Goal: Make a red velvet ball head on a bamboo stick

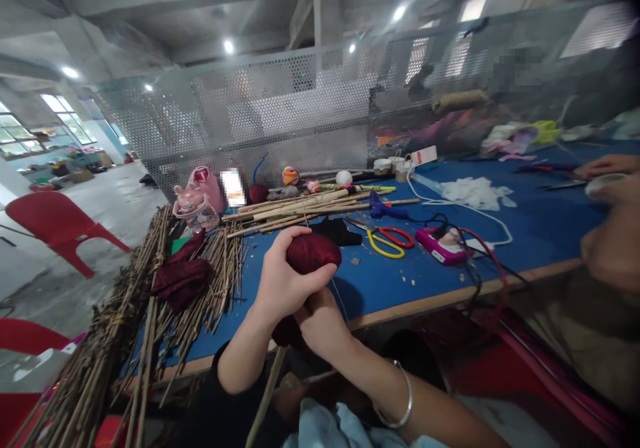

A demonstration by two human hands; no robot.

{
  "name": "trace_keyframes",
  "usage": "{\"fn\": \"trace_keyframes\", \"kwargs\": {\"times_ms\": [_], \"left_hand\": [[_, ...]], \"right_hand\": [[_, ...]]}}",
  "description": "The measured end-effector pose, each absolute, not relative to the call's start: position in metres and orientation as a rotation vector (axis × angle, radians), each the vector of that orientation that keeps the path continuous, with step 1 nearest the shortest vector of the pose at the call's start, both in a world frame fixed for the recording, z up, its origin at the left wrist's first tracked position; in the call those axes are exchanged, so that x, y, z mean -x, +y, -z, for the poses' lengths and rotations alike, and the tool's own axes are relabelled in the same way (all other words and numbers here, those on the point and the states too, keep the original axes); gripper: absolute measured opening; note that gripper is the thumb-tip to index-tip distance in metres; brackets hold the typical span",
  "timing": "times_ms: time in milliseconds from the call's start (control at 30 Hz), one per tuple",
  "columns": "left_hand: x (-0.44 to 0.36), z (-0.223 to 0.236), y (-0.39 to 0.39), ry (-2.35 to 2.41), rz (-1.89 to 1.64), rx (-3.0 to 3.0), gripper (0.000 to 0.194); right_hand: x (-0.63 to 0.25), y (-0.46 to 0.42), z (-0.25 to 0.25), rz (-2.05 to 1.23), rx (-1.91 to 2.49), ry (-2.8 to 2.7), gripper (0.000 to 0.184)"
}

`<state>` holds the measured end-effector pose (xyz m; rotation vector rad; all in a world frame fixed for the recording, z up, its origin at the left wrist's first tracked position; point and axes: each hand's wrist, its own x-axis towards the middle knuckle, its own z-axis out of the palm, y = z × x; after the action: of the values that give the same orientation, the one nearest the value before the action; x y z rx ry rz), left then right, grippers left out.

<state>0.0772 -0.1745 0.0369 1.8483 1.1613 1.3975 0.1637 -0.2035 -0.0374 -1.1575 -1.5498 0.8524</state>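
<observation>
A dark red cloth-covered bundle (314, 251), rounded at the top, is in front of me above the table's edge. My left hand (285, 278) wraps round its top, with the thumb across the front. Just below, my right hand (323, 318) is closed round the bundle's lower part, its fingers partly hidden behind the left hand. More dark red cloth hangs under my hands, and a thin wooden stick (269, 391) slants down from it. A pale thread (341, 298) hangs beside the right hand.
Bundled sticks (220, 278) and a dark red cloth (183, 278) lie at left. Scissors (385, 241), a blue glue gun (387, 208) and a purple power strip (443, 245) lie on the blue table (380, 288). A co-worker's hands (613, 175) are at right.
</observation>
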Motion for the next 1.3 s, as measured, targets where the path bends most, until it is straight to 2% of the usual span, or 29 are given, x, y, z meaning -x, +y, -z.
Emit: {"fn": "trace_keyframes", "kwargs": {"times_ms": [67, 133, 300, 400, 500, 633, 733, 867, 967, 1033, 1133, 1300], "left_hand": [[-0.066, -0.034, -0.169, 1.033, -1.328, -1.721, 0.053], [-0.056, -0.026, -0.162, 0.859, -1.235, -1.502, 0.056], [-0.059, 0.004, -0.163, 0.777, -1.245, -1.063, 0.062], [-0.074, 0.014, -0.173, 0.804, -1.200, -1.050, 0.059], [-0.081, 0.017, -0.176, 0.791, -1.192, -1.023, 0.056], [-0.077, 0.013, -0.180, 0.731, -1.157, -1.126, 0.052], [-0.073, 0.008, -0.192, 0.706, -1.153, -1.264, 0.066], [-0.073, 0.005, -0.210, 1.022, -1.245, -1.373, 0.071], [-0.075, 0.008, -0.217, 1.261, -1.324, -1.519, 0.076], [-0.074, 0.010, -0.219, 1.188, -1.364, -1.614, 0.065], [-0.070, 0.012, -0.216, 1.023, -1.374, -1.521, 0.046], [-0.071, 0.021, -0.204, 0.754, -1.039, -1.263, 0.051]], "right_hand": [[-0.179, -0.203, 0.030, -0.946, 1.116, -1.640, 0.040], [-0.198, -0.201, 0.022, -1.007, 1.099, -1.704, 0.051], [-0.227, -0.199, 0.008, -0.833, 1.058, -1.476, 0.079], [-0.223, -0.200, 0.004, -0.952, 0.846, -1.527, 0.068], [-0.218, -0.197, 0.009, -0.960, 0.837, -1.475, 0.057], [-0.223, -0.190, 0.023, -0.994, 0.727, -1.472, 0.064], [-0.231, -0.192, 0.025, -0.909, 0.619, -1.549, 0.075], [-0.236, -0.201, 0.019, -0.720, 0.781, -1.676, 0.066], [-0.237, -0.205, 0.020, -0.867, 0.901, -1.674, 0.077], [-0.239, -0.206, 0.025, -0.987, 0.827, -1.611, 0.078], [-0.245, -0.204, 0.036, -1.159, 0.547, -1.484, 0.069], [-0.248, -0.195, 0.055, -1.325, 0.306, -1.356, 0.069]]}}
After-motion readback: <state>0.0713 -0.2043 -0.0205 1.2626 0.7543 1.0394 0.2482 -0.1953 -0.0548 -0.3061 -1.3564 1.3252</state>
